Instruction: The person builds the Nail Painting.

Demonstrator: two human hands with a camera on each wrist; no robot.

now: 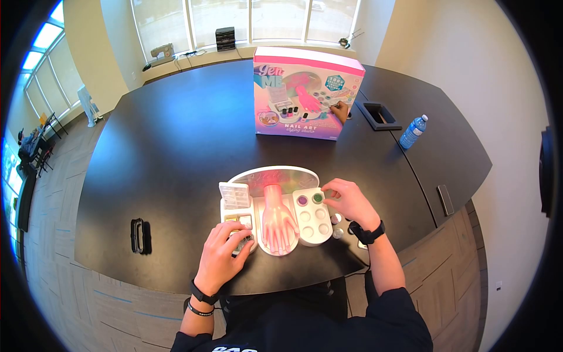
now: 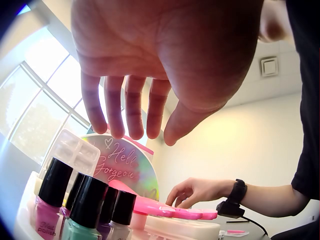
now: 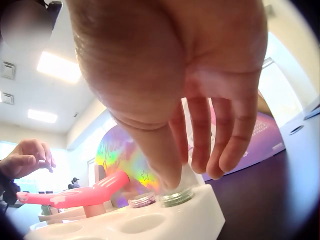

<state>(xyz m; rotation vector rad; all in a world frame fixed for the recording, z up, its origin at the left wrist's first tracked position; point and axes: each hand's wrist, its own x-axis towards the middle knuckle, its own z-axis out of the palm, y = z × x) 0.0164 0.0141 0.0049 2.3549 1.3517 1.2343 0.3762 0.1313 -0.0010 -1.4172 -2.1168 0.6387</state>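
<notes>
A white tray stand (image 1: pixel 306 233) holds a pink model hand (image 1: pixel 275 220) before a rounded, shiny backboard (image 2: pixel 127 162). My left hand (image 1: pixel 221 253) hangs over the stand's left section, fingers relaxed and spread; in the left wrist view, the left hand (image 2: pixel 165 55) is above several black-capped polish bottles (image 2: pixel 87 210), gripping none. With thumb and fingers, my right hand (image 1: pixel 352 204) pinches a green jar (image 1: pixel 317 198) at the right section's upper right well. Beside it sits a purple jar (image 1: pixel 302 200). In the right wrist view, the thumb partly hides the green jar (image 3: pixel 176 197).
A pink and purple box (image 1: pixel 305 97) stands behind the stand. Small jars (image 1: pixel 337 226) lie just right of the stand. A water bottle (image 1: pixel 413 132) and a phone (image 1: pixel 445 200) are farther right; a black object (image 1: pixel 140 236) lies at left.
</notes>
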